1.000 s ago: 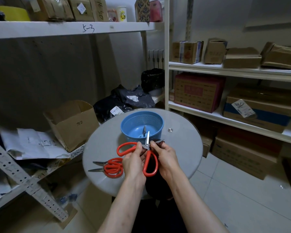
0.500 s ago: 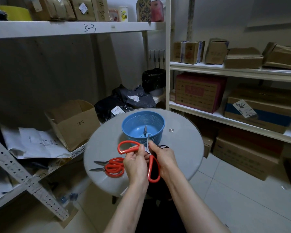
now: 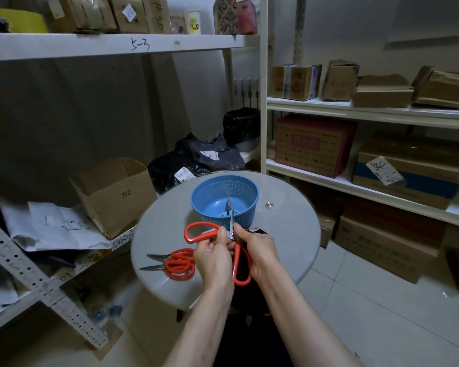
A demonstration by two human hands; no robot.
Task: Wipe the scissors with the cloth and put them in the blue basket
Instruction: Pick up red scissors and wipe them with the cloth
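A pair of red-handled scissors (image 3: 196, 231) is held above the near side of the round table, its blade pointing up. My left hand (image 3: 214, 258) grips it at the pivot, between the two handle loops. My right hand (image 3: 257, 250) pinches the blade through a dark cloth (image 3: 259, 231), most of which is hidden behind that hand. The blue basket (image 3: 204, 189) stands just beyond the blade tip, and another pair of scissors (image 3: 227, 205) lies inside it. Two more red-handled scissors (image 3: 178, 264) lie on the table left of my left hand.
The round grey table (image 3: 284, 234) has a small metal stud (image 3: 269, 205) right of the basket. An open cardboard box (image 3: 114, 194) and papers sit on the low shelf at left. Shelves with boxes (image 3: 313, 144) line the right wall.
The held scissors turned a little, so the lower handle loop now hangs nearly straight down. My right hand's fingers shifted on the blade. The basket and the scissors on the table did not move.
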